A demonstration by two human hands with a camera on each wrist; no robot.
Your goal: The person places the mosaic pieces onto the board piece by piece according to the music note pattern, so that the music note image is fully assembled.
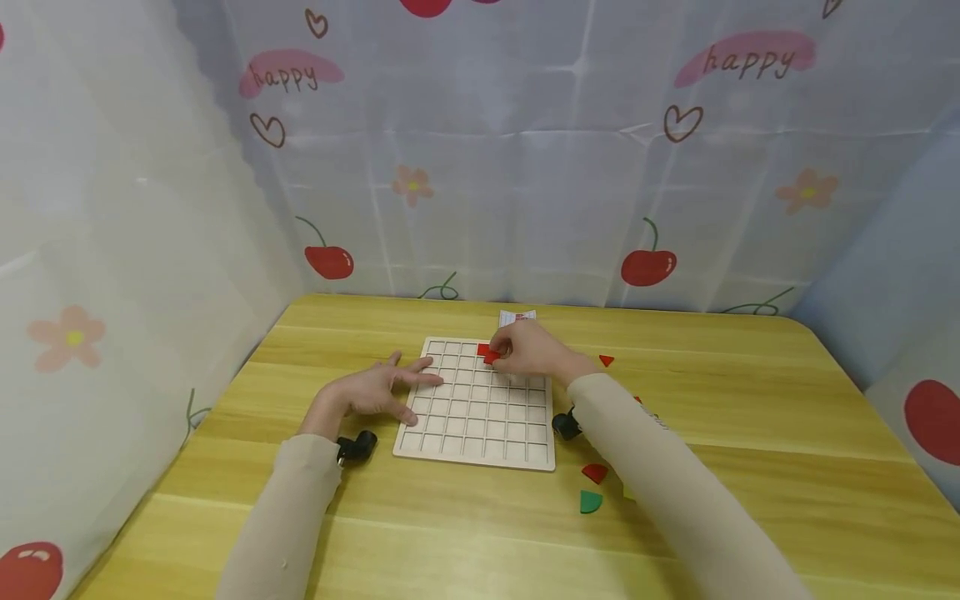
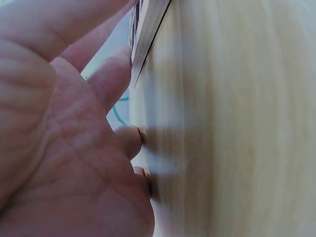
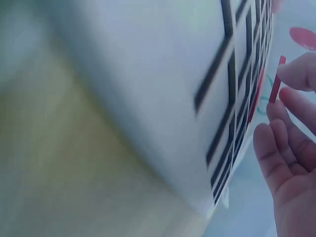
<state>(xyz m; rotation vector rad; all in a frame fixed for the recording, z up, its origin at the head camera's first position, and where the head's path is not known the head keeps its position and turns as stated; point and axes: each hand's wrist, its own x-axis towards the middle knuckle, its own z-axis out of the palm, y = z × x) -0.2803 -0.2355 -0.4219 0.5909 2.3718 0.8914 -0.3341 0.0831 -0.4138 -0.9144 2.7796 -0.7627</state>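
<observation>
A pale square board (image 1: pixel 472 433) with a grid of recessed squares lies on the table. Near its far edge, my right hand (image 1: pixel 528 348) pinches a flat red tile (image 3: pixel 277 81) between thumb and finger, held just above the board. Another red piece (image 1: pixel 482 349) lies in the grid's far row, partly covered by the tile and fingers. My left hand (image 1: pixel 371 390) has its fingers spread, thumb and fingertips on the board's left side. The left wrist view shows its open palm (image 2: pixel 84 148) beside the board's edge, with some fingertips touching the tabletop.
Right of the board lie a small red triangle (image 1: pixel 606 360), a red rounded piece (image 1: pixel 595 473), a green rounded piece (image 1: pixel 591 502) and a yellow piece (image 1: pixel 628 492), partly hidden by my right sleeve. A printed card (image 1: pixel 517 316) sits behind the board. Patterned curtains (image 1: pixel 480 183) enclose the table.
</observation>
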